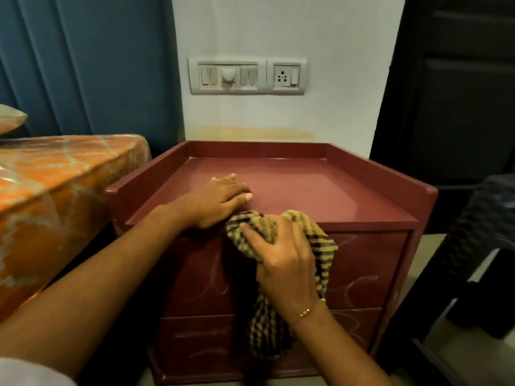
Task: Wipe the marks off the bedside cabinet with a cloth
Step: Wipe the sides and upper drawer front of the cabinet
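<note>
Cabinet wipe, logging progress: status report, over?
Left hand flat on cabinet top. Right hand gripping checked cloth at front edge. Chalk marks remain on drawer fronts. Nothing in the way.

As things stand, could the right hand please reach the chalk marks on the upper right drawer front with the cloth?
Probably yes: the right hand grips the cloth against the cabinet front, beside the marks, with nothing between.

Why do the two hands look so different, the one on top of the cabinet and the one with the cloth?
The left hand lies flat and open on the cabinet top, holding nothing; the right hand is closed around the checked cloth at the front edge. The left hand wears a ring; the right wrist wears a bracelet. Both are bare and touch the same cabinet.
</note>
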